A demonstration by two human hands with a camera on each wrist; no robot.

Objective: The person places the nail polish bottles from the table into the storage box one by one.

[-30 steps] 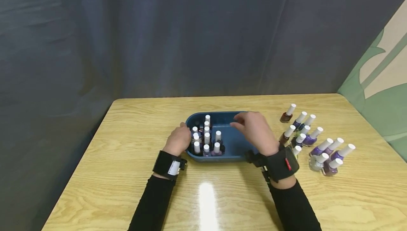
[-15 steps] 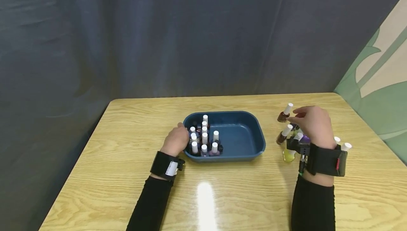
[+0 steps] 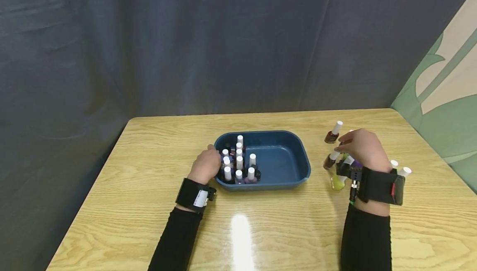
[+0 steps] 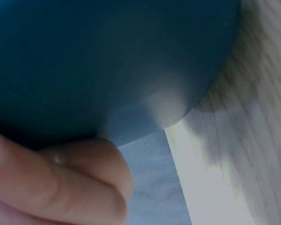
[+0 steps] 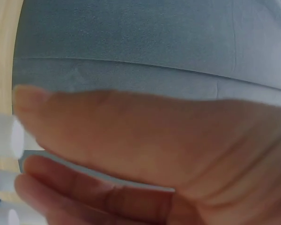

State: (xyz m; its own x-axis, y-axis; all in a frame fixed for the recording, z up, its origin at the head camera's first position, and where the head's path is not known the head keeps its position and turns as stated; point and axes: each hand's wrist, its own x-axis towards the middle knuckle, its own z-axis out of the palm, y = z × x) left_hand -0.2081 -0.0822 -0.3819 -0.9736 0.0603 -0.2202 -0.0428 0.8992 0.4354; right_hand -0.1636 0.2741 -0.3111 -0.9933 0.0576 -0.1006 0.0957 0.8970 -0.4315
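My left hand (image 3: 205, 164) grips the left rim of a blue tray (image 3: 303, 171). In the left wrist view, its bent fingers (image 4: 61, 183) lie against the outer wall. Several white-capped nail polish bottles (image 3: 239, 163) stand in the tray's left part. To the right of the tray, my right hand (image 3: 363, 148) reaches down over a group of nail polish bottles, its fingertips at the white cap of a dark brown bottle (image 3: 329, 161). The right wrist view has the thumb and fingers (image 5: 61, 173) apart, with white caps (image 5: 7, 136) by their tips. The right hand hides several bottles behind it.
A reddish-brown nail polish bottle (image 3: 331, 136) stands behind the group, and a yellow one (image 3: 338, 182) in front. More white caps (image 3: 404, 171) show right of the wrist. A dark curtain (image 3: 223, 43) hangs behind the wooden table (image 3: 167, 138).
My right hand has moved from above the tray to the bottles on the right, then slightly down and left to the brown bottle. The left hand stays on the rim.
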